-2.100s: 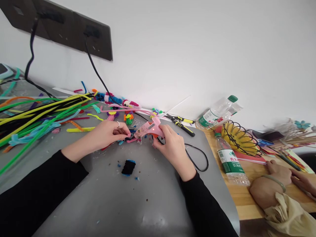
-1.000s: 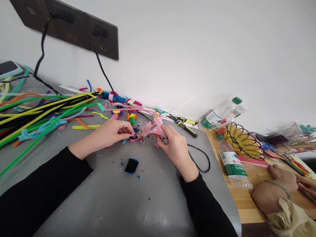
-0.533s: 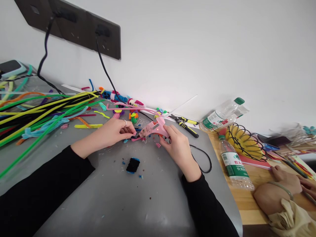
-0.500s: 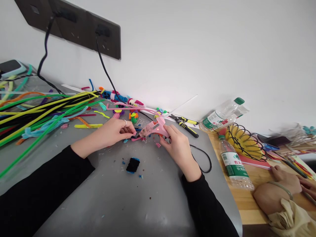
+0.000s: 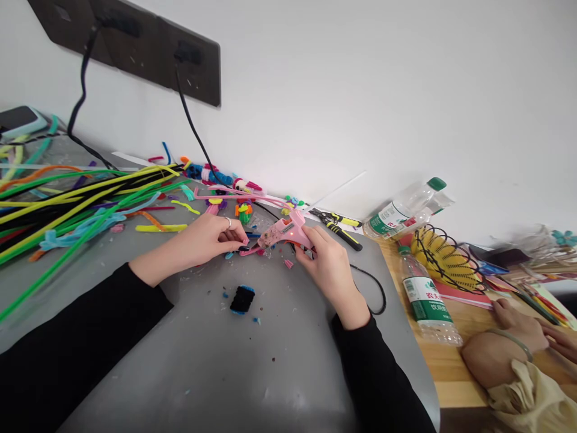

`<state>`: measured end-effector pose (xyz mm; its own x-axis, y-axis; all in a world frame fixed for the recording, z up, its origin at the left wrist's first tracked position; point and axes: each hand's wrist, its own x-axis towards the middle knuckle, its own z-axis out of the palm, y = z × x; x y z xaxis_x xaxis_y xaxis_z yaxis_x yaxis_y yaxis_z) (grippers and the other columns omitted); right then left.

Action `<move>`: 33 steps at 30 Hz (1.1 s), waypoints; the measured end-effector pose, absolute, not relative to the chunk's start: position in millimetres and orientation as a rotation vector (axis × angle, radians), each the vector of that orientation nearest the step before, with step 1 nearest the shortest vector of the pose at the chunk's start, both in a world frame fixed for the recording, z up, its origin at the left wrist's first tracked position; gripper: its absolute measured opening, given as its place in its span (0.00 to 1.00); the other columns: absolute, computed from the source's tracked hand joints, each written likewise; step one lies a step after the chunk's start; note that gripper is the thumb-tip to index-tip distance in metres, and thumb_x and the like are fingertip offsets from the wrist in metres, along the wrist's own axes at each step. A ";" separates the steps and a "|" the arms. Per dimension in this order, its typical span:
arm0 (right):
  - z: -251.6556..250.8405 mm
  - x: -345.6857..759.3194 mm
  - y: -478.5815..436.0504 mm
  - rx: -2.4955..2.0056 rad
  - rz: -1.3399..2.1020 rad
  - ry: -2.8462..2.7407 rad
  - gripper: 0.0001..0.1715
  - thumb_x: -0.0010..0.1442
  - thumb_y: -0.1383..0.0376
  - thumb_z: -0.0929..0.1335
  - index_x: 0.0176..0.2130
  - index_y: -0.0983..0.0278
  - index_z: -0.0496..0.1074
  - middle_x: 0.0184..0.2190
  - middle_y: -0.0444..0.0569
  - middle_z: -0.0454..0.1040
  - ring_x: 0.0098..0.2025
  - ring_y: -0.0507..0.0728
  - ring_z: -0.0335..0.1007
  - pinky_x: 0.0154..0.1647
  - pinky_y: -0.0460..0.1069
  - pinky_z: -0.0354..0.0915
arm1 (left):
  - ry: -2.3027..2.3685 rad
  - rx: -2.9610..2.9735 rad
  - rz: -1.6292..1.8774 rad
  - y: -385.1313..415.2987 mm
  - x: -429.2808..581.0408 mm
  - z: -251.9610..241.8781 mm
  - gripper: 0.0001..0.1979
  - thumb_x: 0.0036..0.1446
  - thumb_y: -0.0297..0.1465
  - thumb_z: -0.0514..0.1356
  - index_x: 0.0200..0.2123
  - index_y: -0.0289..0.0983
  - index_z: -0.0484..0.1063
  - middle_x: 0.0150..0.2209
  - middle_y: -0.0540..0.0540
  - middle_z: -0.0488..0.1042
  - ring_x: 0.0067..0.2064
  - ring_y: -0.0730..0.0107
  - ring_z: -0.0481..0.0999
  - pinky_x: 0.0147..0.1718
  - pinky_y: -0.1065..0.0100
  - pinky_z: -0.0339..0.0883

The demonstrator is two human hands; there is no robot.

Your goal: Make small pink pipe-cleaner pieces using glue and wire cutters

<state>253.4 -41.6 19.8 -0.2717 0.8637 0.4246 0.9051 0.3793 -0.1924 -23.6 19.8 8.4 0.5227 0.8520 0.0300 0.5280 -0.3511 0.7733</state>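
Note:
My right hand (image 5: 327, 258) is wrapped round the handle of a pink hot glue gun (image 5: 283, 233), its nozzle pointing left. A clear glue stick (image 5: 336, 191) juts from its back end. Just left of the nozzle, my left hand (image 5: 216, 237) pinches a small dark piece (image 5: 244, 248) between thumb and forefinger; its kind is too small to make out. Below the hands, on the grey mat (image 5: 216, 373), lies a black fuzzy block (image 5: 242, 299) with blue edges. Pink pipe cleaners (image 5: 225, 197) lie behind the left hand.
Many coloured pipe cleaners (image 5: 90, 204) spread over the left. Yellow-black pliers (image 5: 340, 231) lie by the wall. At right are plastic bottles (image 5: 428, 297), a yellow wire-rimmed basket (image 5: 446, 258) and another person's arm (image 5: 502, 352). Black cords run from the wall sockets (image 5: 148, 54).
The glue gun in my right hand has shifted slightly to the right, its nozzle drawing a little away from my left fingers. My left hand stays almost in place.

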 end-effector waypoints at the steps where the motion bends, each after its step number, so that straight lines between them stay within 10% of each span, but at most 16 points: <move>1: 19.8 254.0 -41.6 -1.522 -0.125 -2.184 0.15 0.66 0.66 0.67 0.51 0.63 0.75 0.36 0.49 0.77 0.32 0.55 0.70 0.28 0.47 0.54 | 1.116 2.034 0.570 19.9 -23.5 8.2 0.11 0.54 0.40 0.60 0.34 0.42 0.78 0.30 0.47 0.82 0.30 0.63 0.79 0.34 0.65 0.76; 33: 19.8 268.8 -36.6 -1.470 -0.155 -2.162 0.15 0.66 0.65 0.66 0.51 0.63 0.76 0.35 0.50 0.76 0.31 0.55 0.70 0.29 0.47 0.60 | 1.080 2.015 0.607 21.1 -23.4 2.4 0.11 0.55 0.42 0.61 0.33 0.41 0.77 0.30 0.47 0.82 0.31 0.64 0.81 0.34 0.66 0.76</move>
